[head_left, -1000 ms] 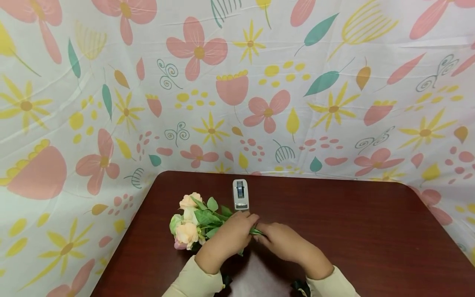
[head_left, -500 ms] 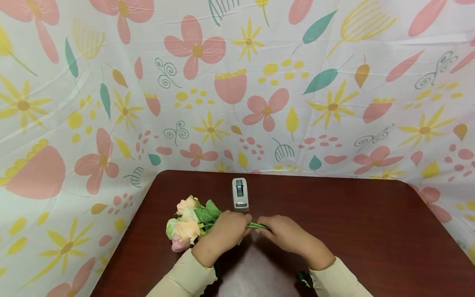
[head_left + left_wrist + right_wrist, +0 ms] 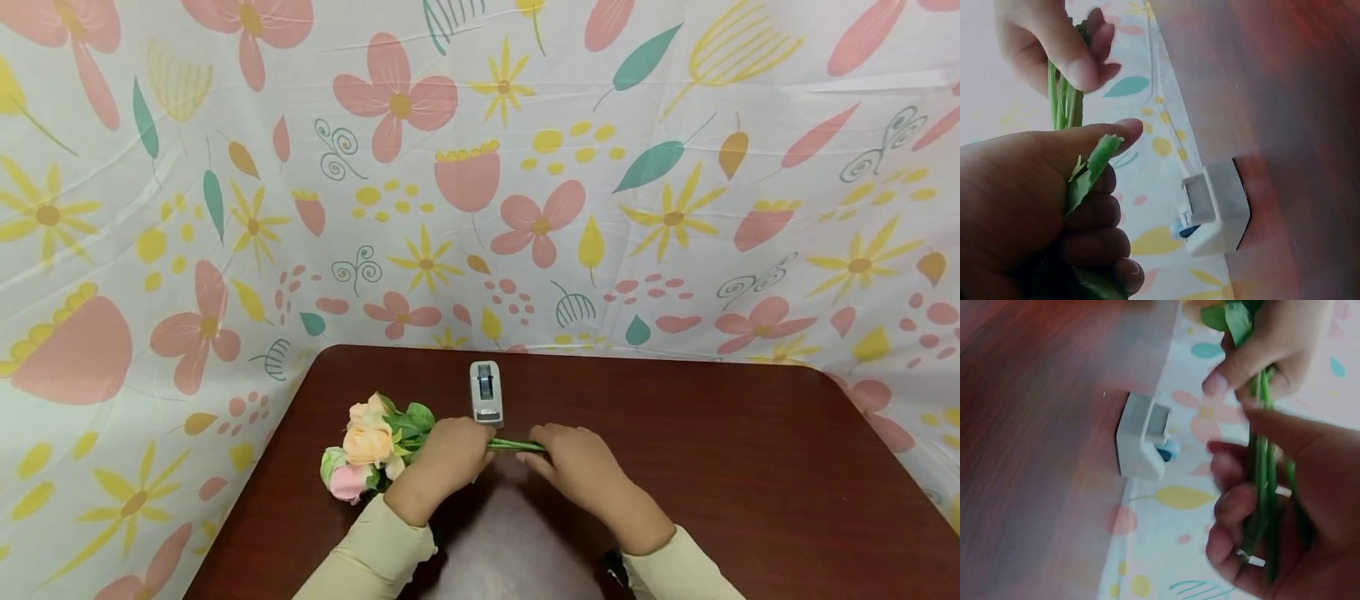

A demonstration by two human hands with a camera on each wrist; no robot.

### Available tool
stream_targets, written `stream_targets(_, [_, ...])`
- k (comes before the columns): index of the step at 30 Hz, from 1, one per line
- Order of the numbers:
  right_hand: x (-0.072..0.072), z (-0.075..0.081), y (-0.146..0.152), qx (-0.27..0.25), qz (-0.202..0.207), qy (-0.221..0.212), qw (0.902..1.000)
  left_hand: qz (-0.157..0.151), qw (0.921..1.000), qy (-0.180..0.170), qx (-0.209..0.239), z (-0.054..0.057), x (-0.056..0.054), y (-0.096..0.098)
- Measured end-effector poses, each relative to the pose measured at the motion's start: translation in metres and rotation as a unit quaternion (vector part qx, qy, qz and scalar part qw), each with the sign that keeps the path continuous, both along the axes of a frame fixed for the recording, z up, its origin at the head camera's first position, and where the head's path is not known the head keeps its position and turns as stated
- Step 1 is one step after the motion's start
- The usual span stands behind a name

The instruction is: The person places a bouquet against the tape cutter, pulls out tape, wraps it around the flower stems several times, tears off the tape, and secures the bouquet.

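A bouquet of peach, pink and pale green flowers [image 3: 367, 442] lies sideways above the table, its blooms pointing left. My left hand [image 3: 453, 454] grips its green stems [image 3: 513, 445] just below the leaves; in the left wrist view a leaf [image 3: 1092, 172] sticks out past the thumb. Farther down, near the stem ends, my right hand [image 3: 577, 467] holds the same stems. The right wrist view has them running across the palm, with the fingers [image 3: 1235, 506] curled round them. Small white bits show near the stem ends. Part of the stems is hidden inside the left hand.
A light grey tape dispenser [image 3: 486, 396] stands on the dark red-brown table [image 3: 712, 450], just beyond my left hand. Behind and to the left hangs a white cloth [image 3: 480, 208] printed with flowers and leaves.
Both hands have drawn apart: the left has moved left with the blooms, the right slightly to the right. A longer stretch of stems shows between them. The tape dispenser has stayed put.
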State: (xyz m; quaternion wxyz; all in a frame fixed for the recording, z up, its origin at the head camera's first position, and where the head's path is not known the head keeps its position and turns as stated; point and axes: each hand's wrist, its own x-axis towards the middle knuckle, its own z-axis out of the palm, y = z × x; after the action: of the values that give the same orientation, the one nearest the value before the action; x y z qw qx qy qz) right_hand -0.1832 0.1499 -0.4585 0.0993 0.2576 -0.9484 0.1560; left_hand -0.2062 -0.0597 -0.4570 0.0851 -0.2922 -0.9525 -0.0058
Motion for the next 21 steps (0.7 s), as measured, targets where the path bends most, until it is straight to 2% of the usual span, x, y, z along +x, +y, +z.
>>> stream_targets(3, [-0.006, -0.001, 0.009, -0.073, 0.018, -0.058, 0.9955, 0.002, 1.0000, -0.008, 0.005, 0.001, -0.002, -0.002])
stream_targets(6, [-0.011, -0.004, 0.015, -0.154, 0.018, -0.116, 0.9810, -0.001, 0.9998, -0.017, 0.008, 0.002, -0.003, -0.003])
stream_targets(8, [-0.014, -0.006, 0.017, -0.210, 0.003, -0.156, 0.9652, -0.001, 0.9997, -0.023, 0.009, 0.002, -0.003, -0.002])
stream_targets(11, [-0.016, -0.009, 0.018, -0.297, -0.026, -0.206, 0.9321, 0.000, 0.9995, -0.030, 0.012, 0.003, -0.003, -0.001])
stream_targets(13, [-0.016, -0.011, 0.017, -0.345, -0.046, -0.226, 0.9097, 0.000, 0.9994, -0.033, 0.013, 0.003, -0.003, 0.000])
stream_targets(15, [-0.016, -0.012, 0.015, -0.380, -0.064, -0.237, 0.8918, 0.001, 0.9991, -0.041, 0.012, 0.003, -0.003, 0.002])
stream_targets(18, [-0.016, -0.013, 0.012, -0.407, -0.087, -0.242, 0.8765, 0.002, 0.9988, -0.048, 0.007, 0.004, -0.003, 0.004])
stream_targets(21, [-0.016, -0.013, 0.010, -0.419, -0.101, -0.244, 0.8687, 0.004, 0.9986, -0.053, 0.004, 0.004, -0.002, 0.005])
